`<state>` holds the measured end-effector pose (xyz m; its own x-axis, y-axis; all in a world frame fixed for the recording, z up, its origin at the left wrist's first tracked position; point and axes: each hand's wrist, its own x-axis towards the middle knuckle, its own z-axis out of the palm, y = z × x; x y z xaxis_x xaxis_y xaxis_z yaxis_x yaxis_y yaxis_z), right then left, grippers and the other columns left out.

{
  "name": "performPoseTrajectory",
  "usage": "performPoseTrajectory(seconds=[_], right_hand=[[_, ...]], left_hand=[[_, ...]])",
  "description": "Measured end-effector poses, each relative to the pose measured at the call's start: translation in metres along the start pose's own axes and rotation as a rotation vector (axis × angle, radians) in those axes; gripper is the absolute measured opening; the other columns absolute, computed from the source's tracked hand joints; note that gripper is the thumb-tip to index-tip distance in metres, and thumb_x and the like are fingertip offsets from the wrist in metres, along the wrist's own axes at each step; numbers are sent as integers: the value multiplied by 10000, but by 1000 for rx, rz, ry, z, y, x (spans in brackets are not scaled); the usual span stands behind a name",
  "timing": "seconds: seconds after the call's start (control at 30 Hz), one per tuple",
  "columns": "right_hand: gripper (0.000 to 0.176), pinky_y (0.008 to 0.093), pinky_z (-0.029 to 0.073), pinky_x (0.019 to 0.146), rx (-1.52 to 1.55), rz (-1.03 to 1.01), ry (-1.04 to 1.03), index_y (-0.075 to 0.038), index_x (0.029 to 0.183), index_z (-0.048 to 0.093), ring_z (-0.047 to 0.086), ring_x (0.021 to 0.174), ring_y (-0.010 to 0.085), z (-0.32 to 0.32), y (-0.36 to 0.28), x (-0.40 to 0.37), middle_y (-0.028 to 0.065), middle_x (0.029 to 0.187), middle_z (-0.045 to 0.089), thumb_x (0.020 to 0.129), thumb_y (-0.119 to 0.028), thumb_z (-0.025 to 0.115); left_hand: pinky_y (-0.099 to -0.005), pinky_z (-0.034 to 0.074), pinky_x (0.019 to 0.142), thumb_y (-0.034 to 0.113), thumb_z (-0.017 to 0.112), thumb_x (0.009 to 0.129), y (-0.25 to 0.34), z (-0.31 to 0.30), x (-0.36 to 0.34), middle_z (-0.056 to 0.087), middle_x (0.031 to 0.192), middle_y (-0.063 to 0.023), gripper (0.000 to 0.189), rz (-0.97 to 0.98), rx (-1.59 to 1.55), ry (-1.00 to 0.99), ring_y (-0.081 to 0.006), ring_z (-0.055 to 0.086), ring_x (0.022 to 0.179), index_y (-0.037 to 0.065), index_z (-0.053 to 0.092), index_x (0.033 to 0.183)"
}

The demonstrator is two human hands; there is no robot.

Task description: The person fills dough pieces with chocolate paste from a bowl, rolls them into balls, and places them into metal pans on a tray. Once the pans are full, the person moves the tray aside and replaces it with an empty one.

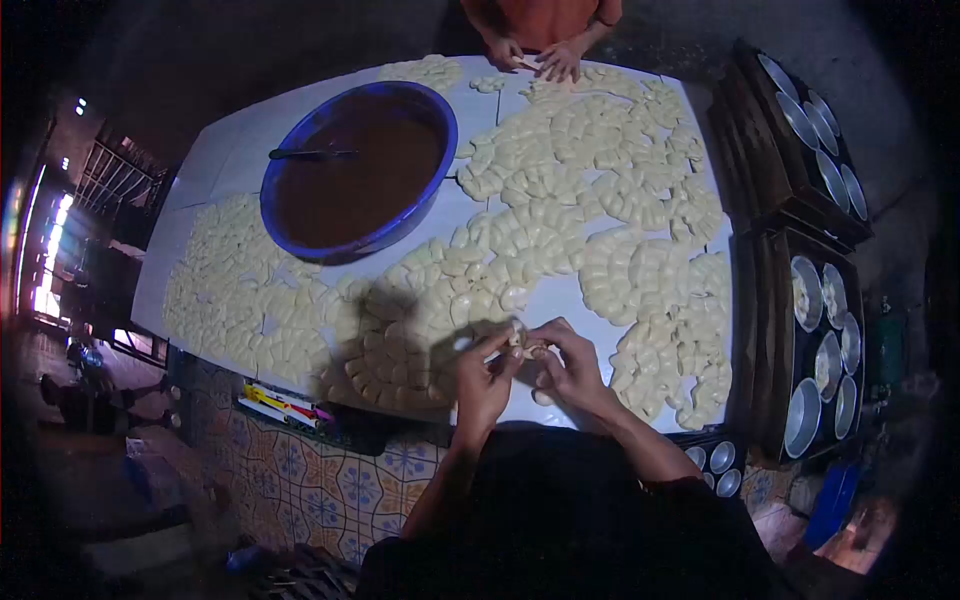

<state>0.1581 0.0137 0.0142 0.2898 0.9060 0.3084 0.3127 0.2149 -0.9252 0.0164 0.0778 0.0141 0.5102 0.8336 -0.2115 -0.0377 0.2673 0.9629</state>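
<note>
Over the near edge of the white table [560,299], my left hand [486,378] and my right hand [572,372] meet, both with fingers pinched on one small pale dough piece [527,347]. Part of the piece is hidden by the fingers. Many flattened dough pieces [630,270] lie in overlapping groups around my hands and across the table. A large blue basin [448,150] with brown filling [350,195] stands at the left of the table, and a dark-handled utensil [310,154] rests in it.
Across the table a person in an orange shirt [545,22] has both hands [555,62] on dough. Dark racks at the right hold round metal tins [803,420]; more tins [722,458] stand low beside the table. Colourful packets [280,404] lie under the near left edge.
</note>
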Motion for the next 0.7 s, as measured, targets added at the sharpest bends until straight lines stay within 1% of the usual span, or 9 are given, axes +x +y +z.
performPoseTrajectory(seconds=[0.1, 0.2, 0.37, 0.4, 0.5, 0.57, 0.63, 0.67, 0.7], right_hand=[[138, 274, 491, 687, 287, 132, 225, 25, 994, 605, 592, 774, 154, 2, -11, -11, 118, 950, 624, 896, -49, 544], [153, 275, 506, 705, 103, 88, 103, 21, 1000, 634, 609, 805, 170, -10, -32, -15, 125, 1036, 610, 890, -23, 539], [183, 293, 505, 687, -160, -76, -11, 9, 993, 664, 637, 773, 233, -4, -38, -33, 140, 996, 631, 831, -12, 584], [176, 297, 503, 677, -69, -55, 53, 7, 992, 667, 636, 748, 228, -3, -32, -37, 124, 880, 651, 842, -35, 584], [161, 297, 501, 678, -74, 203, 86, -3, 975, 676, 636, 748, 234, -2, -32, -48, 111, 794, 655, 839, -40, 598], [260, 291, 497, 684, -81, 228, 128, -14, 1117, 609, 632, 778, 212, 4, -21, -53, 127, 884, 652, 864, -71, 589], [343, 291, 497, 689, -185, 188, 65, -19, 1219, 546, 630, 803, 192, 1, -16, -54, 132, 957, 647, 885, -92, 575], [458, 318, 511, 736, 67, 416, -181, -44, 1344, 418, 623, 865, 197, -5, -3, -63, 134, 1078, 613, 912, -119, 549], [500, 357, 517, 815, 725, 917, -512, -87, 1389, 370, 620, 925, 234, -17, -7, -66, 129, 1171, 580, 924, -149, 543]], left_hand=[[-235, 504, 739, 3, 635, 847, -6, 8, -12, 587, 982, -86, 166, 118, 7, -32, -138, 604, 906, -62, 636, 999], [-245, 485, 728, 29, 667, 828, 5, 13, -24, 575, 923, -63, 86, 254, 134, -13, -119, 575, 848, -19, 675, 899], [-215, 479, 643, 66, 671, 843, -15, 17, -36, 583, 935, -59, 132, 91, -63, 90, -104, 569, 811, -43, 654, 915], [-210, 477, 632, 71, 673, 843, -11, 24, -39, 589, 944, -59, 137, 104, -91, 141, -101, 569, 796, -47, 652, 909], [-216, 486, 642, 65, 684, 830, -12, 24, -47, 615, 972, -72, 189, 40, 31, 134, -109, 586, 766, -53, 627, 966], [-223, 494, 654, 43, 688, 819, -36, 17, -50, 613, 955, -71, 213, 3, 116, 114, -115, 594, 772, -51, 614, 994], [-230, 499, 685, 2, 649, 829, -44, 12, -56, 600, 999, -87, 343, 121, 88, 28, -113, 599, 823, -27, 534, 1151], [-231, 500, 694, -5, 635, 835, -46, 15, -58, 592, 1037, -94, 377, 224, 47, 4, -114, 600, 844, -19, 508, 1189], [-233, 501, 704, -12, 621, 841, -48, 14, -66, 583, 1076, -101, 411, 318, 9, -15, -115, 601, 865, -11, 482, 1228]])
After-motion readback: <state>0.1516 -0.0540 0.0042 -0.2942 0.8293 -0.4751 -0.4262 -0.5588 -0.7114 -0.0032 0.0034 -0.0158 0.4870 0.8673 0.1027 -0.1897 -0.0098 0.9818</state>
